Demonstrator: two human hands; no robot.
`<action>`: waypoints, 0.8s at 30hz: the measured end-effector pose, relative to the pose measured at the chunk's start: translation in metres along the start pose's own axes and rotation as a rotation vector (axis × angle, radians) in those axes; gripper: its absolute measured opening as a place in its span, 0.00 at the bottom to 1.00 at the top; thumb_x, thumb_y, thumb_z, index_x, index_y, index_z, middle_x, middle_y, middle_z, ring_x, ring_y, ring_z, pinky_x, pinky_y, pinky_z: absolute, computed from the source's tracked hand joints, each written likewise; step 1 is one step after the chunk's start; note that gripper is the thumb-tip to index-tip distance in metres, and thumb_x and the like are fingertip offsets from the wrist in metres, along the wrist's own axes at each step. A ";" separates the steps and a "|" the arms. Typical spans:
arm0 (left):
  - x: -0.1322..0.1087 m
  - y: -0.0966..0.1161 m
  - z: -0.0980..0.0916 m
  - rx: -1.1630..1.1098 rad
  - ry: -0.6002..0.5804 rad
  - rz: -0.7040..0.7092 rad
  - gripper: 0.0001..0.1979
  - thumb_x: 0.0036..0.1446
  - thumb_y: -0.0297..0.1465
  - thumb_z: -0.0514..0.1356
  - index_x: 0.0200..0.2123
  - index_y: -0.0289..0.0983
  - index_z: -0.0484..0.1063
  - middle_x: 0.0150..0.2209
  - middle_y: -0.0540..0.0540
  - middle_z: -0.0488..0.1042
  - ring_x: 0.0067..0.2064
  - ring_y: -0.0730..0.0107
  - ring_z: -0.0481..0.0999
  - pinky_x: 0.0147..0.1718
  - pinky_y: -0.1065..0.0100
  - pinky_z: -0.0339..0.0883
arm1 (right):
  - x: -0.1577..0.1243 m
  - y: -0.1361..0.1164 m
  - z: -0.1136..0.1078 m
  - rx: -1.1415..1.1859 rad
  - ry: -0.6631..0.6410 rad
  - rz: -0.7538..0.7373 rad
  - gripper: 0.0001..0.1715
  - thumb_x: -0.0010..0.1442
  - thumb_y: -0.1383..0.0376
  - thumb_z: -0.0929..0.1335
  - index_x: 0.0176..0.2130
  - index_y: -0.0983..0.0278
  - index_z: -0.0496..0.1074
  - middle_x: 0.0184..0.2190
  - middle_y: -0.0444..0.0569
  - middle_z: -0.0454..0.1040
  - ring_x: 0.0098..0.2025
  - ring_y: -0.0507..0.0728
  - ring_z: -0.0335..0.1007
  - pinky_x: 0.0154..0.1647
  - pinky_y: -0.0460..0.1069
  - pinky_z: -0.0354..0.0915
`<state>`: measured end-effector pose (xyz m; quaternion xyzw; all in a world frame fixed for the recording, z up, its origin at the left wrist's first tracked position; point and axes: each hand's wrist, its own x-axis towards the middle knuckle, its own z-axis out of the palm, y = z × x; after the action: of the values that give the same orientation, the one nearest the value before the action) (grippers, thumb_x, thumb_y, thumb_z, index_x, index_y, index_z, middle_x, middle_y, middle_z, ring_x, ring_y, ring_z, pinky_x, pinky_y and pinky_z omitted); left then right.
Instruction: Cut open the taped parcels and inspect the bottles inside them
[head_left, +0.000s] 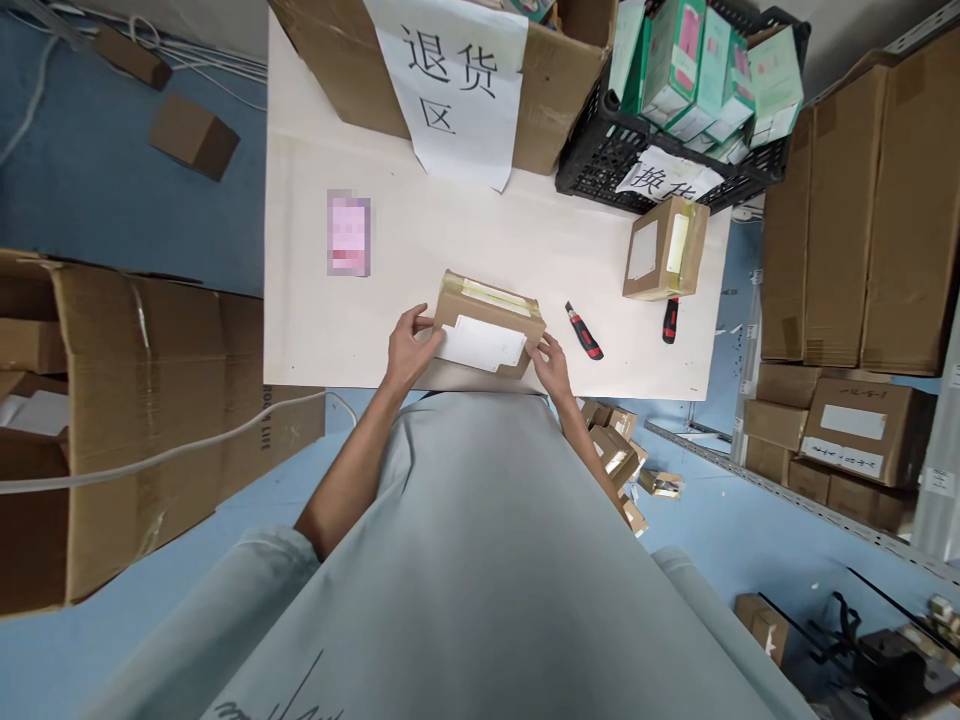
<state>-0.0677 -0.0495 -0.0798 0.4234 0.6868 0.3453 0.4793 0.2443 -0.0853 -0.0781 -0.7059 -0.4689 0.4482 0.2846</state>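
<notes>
Blue floor [60, 190]: spreads around a pale worktable [315, 335], with a large open carton [172, 380] on the left and a white cable [187, 450] running across it.
Right-hand shelving: tall cartons [840, 220] stand above smaller brown boxes [862, 425], some bearing white labels.
Far edge of the table: one brown carton [360, 90] carries a paper sign [465, 95] with large Chinese characters; beside it, a black crate [600, 160] is heaped with green-and-white boxes [675, 60].
Taped parcel [484, 335]: at the near edge of the table, in front of the person, its white label turned toward the camera and yellowish tape along its upper face (whether it rests on the tabletop or is slightly raised, I cannot tell).
Left hand [411, 348]: grips the parcel's left end, thumb on the labelled face, other fingers bent around the end.
Right hand [551, 366]: grips the opposite end, thumb and fingers closed in against the lower corner.
Cutters: one red-and-black knife [584, 332] lies just right of the right hand; a second red-and-black handle [670, 320] shows from behind a smaller taped box [664, 250].
Left of the parcel: a pink item [349, 235], blurred into squares, lies well apart from both hands.
</notes>
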 end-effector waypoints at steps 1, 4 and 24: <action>0.001 -0.001 -0.001 0.014 -0.002 -0.029 0.35 0.56 0.37 0.68 0.67 0.38 0.75 0.54 0.39 0.84 0.60 0.50 0.84 0.70 0.50 0.73 | 0.003 0.000 0.001 -0.014 0.008 0.003 0.25 0.74 0.44 0.73 0.50 0.60 0.89 0.73 0.57 0.76 0.80 0.68 0.65 0.82 0.62 0.61; 0.004 -0.006 -0.003 0.024 -0.032 -0.091 0.31 0.60 0.39 0.66 0.65 0.35 0.77 0.54 0.37 0.85 0.55 0.51 0.86 0.66 0.49 0.77 | 0.015 0.004 0.004 -0.044 0.003 0.033 0.29 0.74 0.41 0.73 0.51 0.62 0.88 0.72 0.60 0.77 0.79 0.69 0.65 0.83 0.63 0.60; -0.010 -0.038 -0.023 0.088 -0.266 -0.112 0.28 0.52 0.34 0.72 0.57 0.38 0.83 0.62 0.38 0.83 0.62 0.47 0.85 0.69 0.47 0.77 | -0.020 0.037 0.019 0.114 -0.062 0.116 0.29 0.65 0.54 0.74 0.61 0.62 0.84 0.64 0.57 0.84 0.66 0.66 0.80 0.69 0.62 0.77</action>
<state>-0.0972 -0.0753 -0.1028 0.4469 0.6543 0.2286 0.5656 0.2386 -0.1187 -0.1095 -0.7004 -0.4094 0.5114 0.2832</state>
